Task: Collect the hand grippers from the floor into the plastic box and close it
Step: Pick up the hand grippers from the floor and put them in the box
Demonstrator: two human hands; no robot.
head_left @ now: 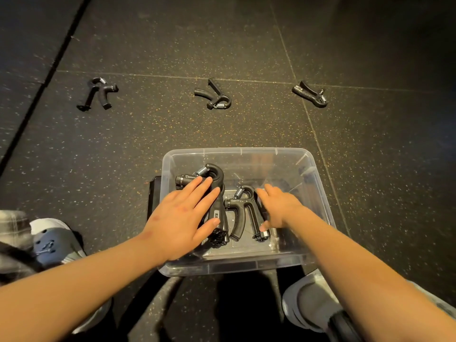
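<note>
A clear plastic box (pixel 318 183) stands open on the dark floor in front of me. Two black hand grippers lie in it: a left one (pixel 217 176) and a right one (pixel 243 211). My left hand (pixel 182 218) lies over the left one with fingers straight, touching it. Over the right side of the box my right hand (pixel 280 208) has relaxed fingers beside the right one and looks blurred. Three more hand grippers lie on the floor beyond the box: at the far left (pixel 98 93), in the middle (pixel 214 95), and at the far right (pixel 311 93).
A black flat lid-like piece (pixel 153 193) sticks out from under the box's left side. A foot in a grey-blue clog (pixel 53 243) rests at the left, and another shoe (pixel 308 302) sits at the lower right. Floor seams run across the speckled rubber mat.
</note>
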